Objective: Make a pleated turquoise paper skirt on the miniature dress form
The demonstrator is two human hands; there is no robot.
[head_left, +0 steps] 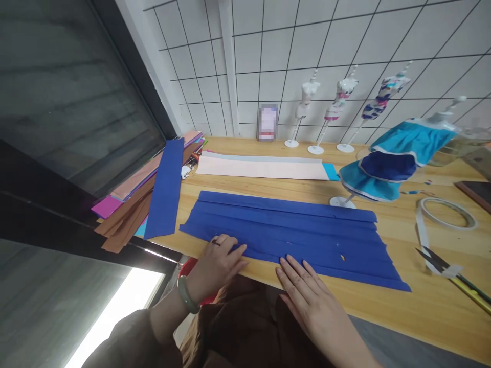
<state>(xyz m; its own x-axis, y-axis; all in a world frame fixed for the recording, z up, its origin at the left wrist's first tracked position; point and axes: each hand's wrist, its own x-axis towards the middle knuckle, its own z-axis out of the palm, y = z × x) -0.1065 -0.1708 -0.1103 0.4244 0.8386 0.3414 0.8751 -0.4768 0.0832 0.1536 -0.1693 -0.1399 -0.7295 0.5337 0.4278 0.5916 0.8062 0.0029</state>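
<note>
A wide sheet of blue crepe paper (268,220) lies spread on the wooden table, with long creases along its length and a small torn hole at its right part. My left hand (219,263), with a ring and a bangle at the wrist, rests on the near left edge of the sheet, fingers loosely bent and apart. Flat on the near edge, further right, lies my right hand (305,291) with its fingers stretched out. Neither hand grips anything that I can see.
Folded blue paper (164,189) lies on a pile of brown paper strips (128,217) at left. Behind are a pale pink strip (261,167), a phone (267,122), several small mannequins (341,99) and a blue doll dress (395,158). Tape (466,214) and scissors (441,263) lie right.
</note>
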